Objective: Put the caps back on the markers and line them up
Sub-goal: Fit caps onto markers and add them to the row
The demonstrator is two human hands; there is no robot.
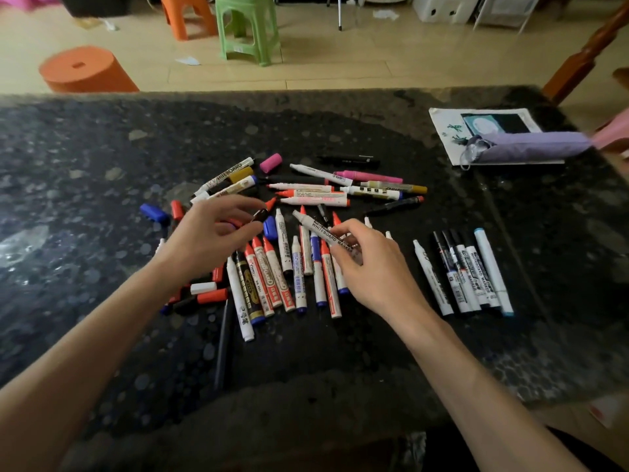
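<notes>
Well clear of table edges, left hand pinches, seemingly, a cap; right hand grips marker.

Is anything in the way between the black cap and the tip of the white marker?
Nothing visible blocks it. The left hand pinches the small black cap, the right hand holds the white whiteboard marker; only loose markers lie on the dark speckled table below the gap.

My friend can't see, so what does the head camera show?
Two hands work over a heap of markers and loose caps on a dark table: the left hand pinches a dark cap, the right hand holds an uncapped white marker. A row of markers lies at right.
</notes>
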